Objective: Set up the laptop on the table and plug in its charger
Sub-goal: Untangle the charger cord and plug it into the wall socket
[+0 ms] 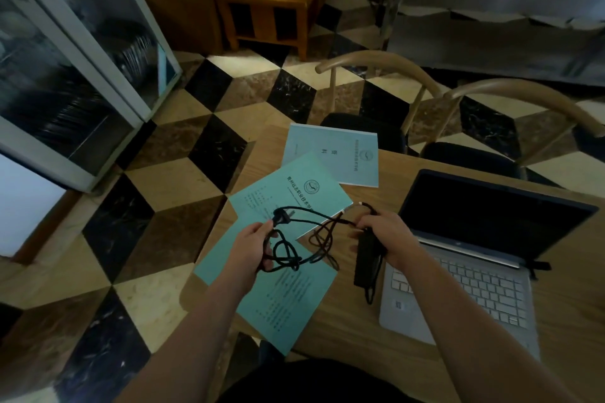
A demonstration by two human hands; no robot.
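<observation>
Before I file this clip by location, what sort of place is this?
Probably a dining or canteen room, not an office: a glass-fronted cabinet stacked with dishes, a wooden table with curved-back chairs, and a checkered stone floor. The open laptop looks brought in.

Bare wooden table (330, 321) shows at lower centre of the frame, between the teal booklets (288, 291) and the open laptop (465, 275); the booklets cover the table's left part, the laptop its right. Tangled charger cable (294, 239) hangs over the booklets. Two chairs (425, 127) close the far edge at upper right, checkered floor (157, 206) lies open to the left
</observation>
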